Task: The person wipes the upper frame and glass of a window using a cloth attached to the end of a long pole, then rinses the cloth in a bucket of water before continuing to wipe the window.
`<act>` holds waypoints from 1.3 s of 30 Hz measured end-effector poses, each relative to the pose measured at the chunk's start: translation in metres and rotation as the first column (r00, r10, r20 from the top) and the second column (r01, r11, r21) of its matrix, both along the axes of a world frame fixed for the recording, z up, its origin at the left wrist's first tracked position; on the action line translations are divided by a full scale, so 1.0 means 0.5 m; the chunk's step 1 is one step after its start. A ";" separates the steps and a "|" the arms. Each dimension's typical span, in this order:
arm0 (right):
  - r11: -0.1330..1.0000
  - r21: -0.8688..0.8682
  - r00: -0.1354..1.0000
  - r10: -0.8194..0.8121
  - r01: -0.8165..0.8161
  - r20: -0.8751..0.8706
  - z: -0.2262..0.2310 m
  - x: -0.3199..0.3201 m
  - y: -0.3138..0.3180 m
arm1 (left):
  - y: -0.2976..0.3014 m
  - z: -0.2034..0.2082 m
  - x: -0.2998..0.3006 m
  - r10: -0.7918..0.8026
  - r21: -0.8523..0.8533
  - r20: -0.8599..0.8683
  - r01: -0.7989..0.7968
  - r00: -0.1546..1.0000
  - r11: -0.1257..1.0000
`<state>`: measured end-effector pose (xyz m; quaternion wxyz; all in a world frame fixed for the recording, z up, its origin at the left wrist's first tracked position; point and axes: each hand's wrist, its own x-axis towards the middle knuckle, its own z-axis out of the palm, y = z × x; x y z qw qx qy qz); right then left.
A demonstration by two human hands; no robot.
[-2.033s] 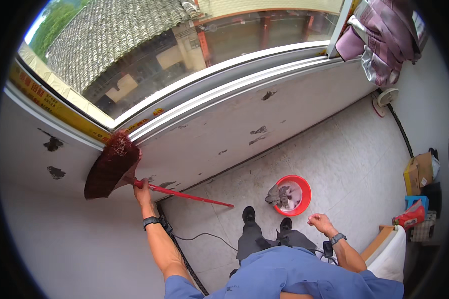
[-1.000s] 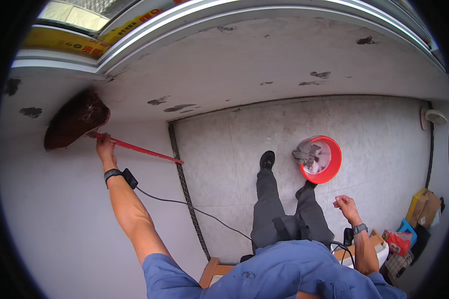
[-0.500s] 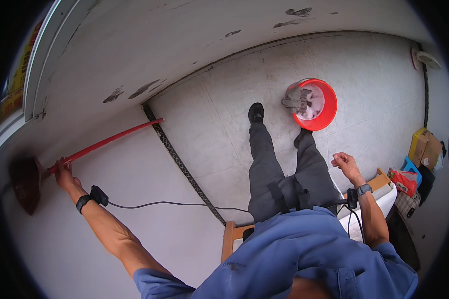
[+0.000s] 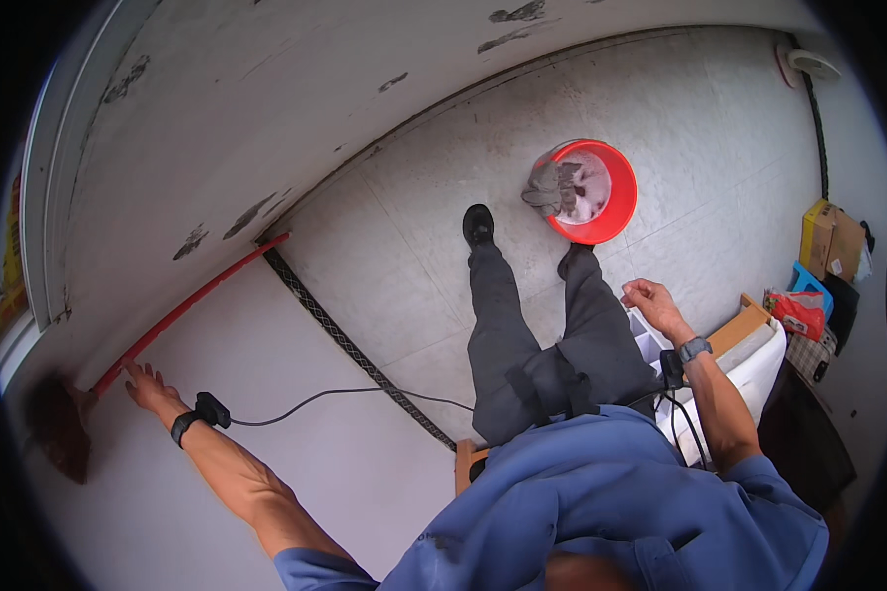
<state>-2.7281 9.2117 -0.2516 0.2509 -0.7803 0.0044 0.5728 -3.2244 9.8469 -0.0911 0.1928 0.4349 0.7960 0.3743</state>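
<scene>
At the left, a broom with a red handle (image 4: 182, 313) leans along the white wall, its dark brown head (image 4: 61, 426) at the near end. The handle's far end meets the corner by a black patterned strip. My left hand (image 4: 151, 387) is open, fingers spread beside the handle near the broom head; whether a fingertip touches it is unclear. My right hand (image 4: 657, 306) hovers by my right thigh, fingers loosely curled with nothing seen in them. In front of my feet stands a red bucket (image 4: 618, 214) of foamy water, a wet grey cloth (image 4: 556, 189) over its left rim.
Cardboard boxes (image 4: 836, 241), a red bag (image 4: 796, 313) and a blue plastic item (image 4: 810, 284) lie at the right wall. Wooden furniture (image 4: 741, 328) stands beside my right arm. A black cable (image 4: 335, 392) runs from my left wrist. Dark marks (image 4: 249, 215) spot the wall.
My left hand has let go of the broom handle and opened, drawing slightly back from it. The whole view has shifted. My right hand stays loosely curled.
</scene>
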 end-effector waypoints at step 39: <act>0.243 0.193 0.310 -0.745 0.951 -0.590 -0.397 0.158 -0.201 | -1.060 -0.982 1.212 -0.804 -0.727 0.018 0.545 -0.594 -0.419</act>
